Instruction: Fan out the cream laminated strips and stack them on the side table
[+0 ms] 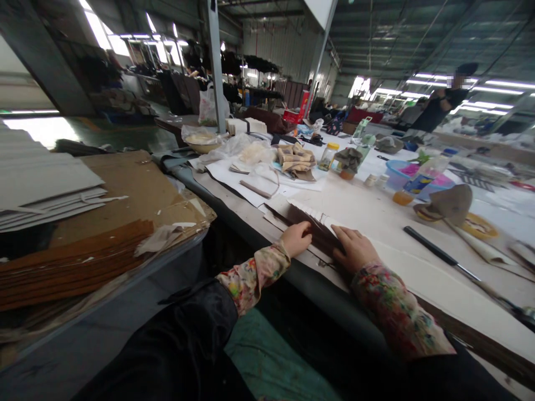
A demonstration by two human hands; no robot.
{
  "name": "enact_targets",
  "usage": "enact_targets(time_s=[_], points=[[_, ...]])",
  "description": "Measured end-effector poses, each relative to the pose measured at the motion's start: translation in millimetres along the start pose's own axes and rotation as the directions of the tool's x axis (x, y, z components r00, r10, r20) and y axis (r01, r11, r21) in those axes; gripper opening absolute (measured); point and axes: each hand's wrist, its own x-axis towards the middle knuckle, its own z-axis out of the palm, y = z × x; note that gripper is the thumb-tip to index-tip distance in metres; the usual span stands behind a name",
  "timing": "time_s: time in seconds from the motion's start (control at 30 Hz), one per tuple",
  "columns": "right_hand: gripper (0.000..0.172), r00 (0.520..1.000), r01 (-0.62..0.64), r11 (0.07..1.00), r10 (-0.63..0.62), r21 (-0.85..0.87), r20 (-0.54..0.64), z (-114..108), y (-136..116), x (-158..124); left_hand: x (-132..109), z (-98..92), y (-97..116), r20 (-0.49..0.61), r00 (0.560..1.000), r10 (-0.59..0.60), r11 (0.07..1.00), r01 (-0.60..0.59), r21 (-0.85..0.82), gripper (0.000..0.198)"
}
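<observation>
A pile of thin sheets, brown on one face and off-white on the other (320, 236), lies along the near edge of the table. My left hand (296, 238) is at its left end, fingers curled round the brown edges; the thumb is mostly hidden. On the pile's near side rests my right hand (354, 248), with its fingers stretched out and touching the sheets. The pile's edges look slightly fanned between my hands. Whether the sheets are leather or cloth, I cannot tell.
A black-handled rod (430, 245) lies at right. Behind stand a bottle of orange liquid (424, 178), a blue basin (393, 174), a yellow-lidded jar (329, 156) and folded gloves (296, 159). At left, a cardboard-topped stand (125, 167) bears orange-brown sheets (75, 262). A person (443, 103) stands far right.
</observation>
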Motion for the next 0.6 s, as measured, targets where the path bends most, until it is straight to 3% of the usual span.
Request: enact_targets(time_s=[0.07,0.17,0.37,0.6], points=[[0.052,1.0,0.01,1.0,-0.011,-0.013,-0.015,2,0,-2,-5,-1.5,-6,-0.052,0.982,0.179,0.903,-0.143,0.404,0.016],[0.049,0.999,0.025,0.999,-0.026,-0.039,-0.035,5,-1,-3,-12,-0.8,-16,0.001,0.953,0.303,0.733,-0.234,0.639,0.024],[0.049,0.999,0.042,0.993,-0.043,-0.107,-0.008,8,-3,1,-13,2.3,-28,0.054,0.918,0.393,0.662,-0.323,0.676,0.026],[0.048,0.999,0.01,0.992,-0.005,-0.123,0.039,0,-15,8,-13,-0.6,-23,0.04,0.925,0.378,0.742,-0.329,0.584,0.026]])
